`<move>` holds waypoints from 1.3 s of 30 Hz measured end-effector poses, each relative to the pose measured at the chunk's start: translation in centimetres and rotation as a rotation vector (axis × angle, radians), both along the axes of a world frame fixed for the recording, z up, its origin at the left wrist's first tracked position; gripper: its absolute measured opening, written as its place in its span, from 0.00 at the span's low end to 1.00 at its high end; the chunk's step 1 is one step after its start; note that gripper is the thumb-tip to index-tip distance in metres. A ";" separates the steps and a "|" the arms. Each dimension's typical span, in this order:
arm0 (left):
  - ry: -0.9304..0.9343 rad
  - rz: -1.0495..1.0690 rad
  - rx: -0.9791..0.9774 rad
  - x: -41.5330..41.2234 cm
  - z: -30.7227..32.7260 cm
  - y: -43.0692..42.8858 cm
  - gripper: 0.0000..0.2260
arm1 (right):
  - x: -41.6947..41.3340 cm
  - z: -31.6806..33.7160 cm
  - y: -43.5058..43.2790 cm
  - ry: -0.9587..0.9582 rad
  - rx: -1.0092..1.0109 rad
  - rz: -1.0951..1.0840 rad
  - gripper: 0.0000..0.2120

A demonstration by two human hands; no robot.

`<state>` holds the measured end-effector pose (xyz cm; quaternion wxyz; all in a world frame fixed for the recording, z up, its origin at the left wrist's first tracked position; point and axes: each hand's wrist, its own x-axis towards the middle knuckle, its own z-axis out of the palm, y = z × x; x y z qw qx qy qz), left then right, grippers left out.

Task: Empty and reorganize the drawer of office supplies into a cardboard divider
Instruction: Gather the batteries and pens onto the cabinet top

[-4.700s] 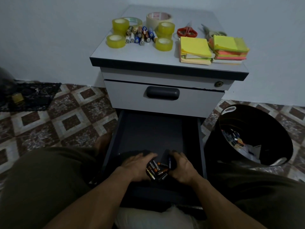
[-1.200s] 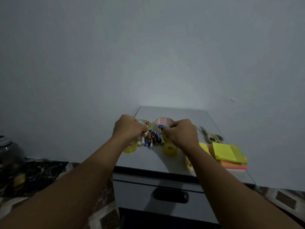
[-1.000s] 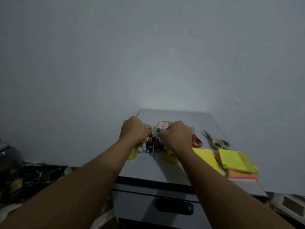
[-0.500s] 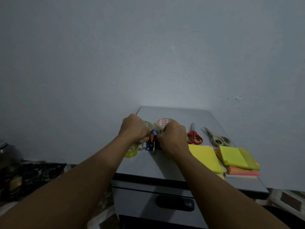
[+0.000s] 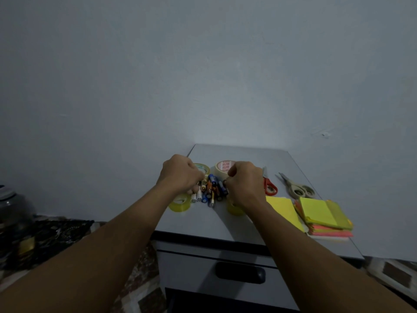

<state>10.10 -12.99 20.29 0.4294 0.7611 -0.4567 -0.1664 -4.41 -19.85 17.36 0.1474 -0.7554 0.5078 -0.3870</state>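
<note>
Far left, on the floor: jar [image 5: 11, 206] with a grey lid, dark patterned cloth [image 5: 56, 231] beside it.

Left hand [image 5: 180, 175]: palm down, knuckles up, forearm reaching in from the near left. Fingers [image 5: 195, 188] curled tight, tips pushed into the left edge of the batteries [image 5: 211, 188] and closed on those at that edge. Just beyond the hand, partly covered by it: clear tape roll [image 5: 203, 169]. On the near side of the wrist: yellow tape roll [image 5: 179, 203], lying flat.

Batteries: loose heap on the grey surface [image 5: 203, 224] of the cabinet, between both hands, with mixed blue, orange, white and dark casings. Behind the heap: masking tape roll [image 5: 222, 167], flat, red print inside the core.

Right hand [image 5: 244, 184]: palm down, mirrored to the left hand, forearm in from the near right. Fingers curled, thumb and forefinger pinched together at the right edge of the heap, in contact with a dark battery there. Under the wrist: second yellow tape roll [image 5: 234, 210], half hidden.

Right of the hand: red-handled scissors [image 5: 269, 188], then grey scissors [image 5: 297, 189], both flat, blades pointing far. Nearer: yellow notepad [image 5: 284, 211], then stack of coloured sticky notes [image 5: 325, 219] at the right edge.

Below the surface: drawer front [image 5: 191, 267] with dark handle [image 5: 240, 272], shut.
</note>
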 end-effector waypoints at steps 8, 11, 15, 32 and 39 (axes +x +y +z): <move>0.009 -0.114 -0.114 -1.3 0.7 4.9 0.03 | -4.2 2.4 3.8 -0.095 -0.066 0.094 0.05; 0.050 -0.171 -0.118 -2.1 0.5 7.4 0.04 | -6.2 2.2 6.3 -0.117 -0.048 0.144 0.02; 0.103 -0.238 -0.089 -3.5 -0.9 11.1 0.04 | -8.9 0.2 10.0 -0.199 0.018 0.266 0.06; 0.137 -0.418 0.611 -8.7 -24.3 18.3 0.11 | -17.1 -22.7 17.9 0.120 0.700 0.328 0.13; 0.038 -0.569 0.847 -10.2 -30.8 19.9 0.29 | -17.4 -29.2 19.4 0.307 0.844 0.302 0.22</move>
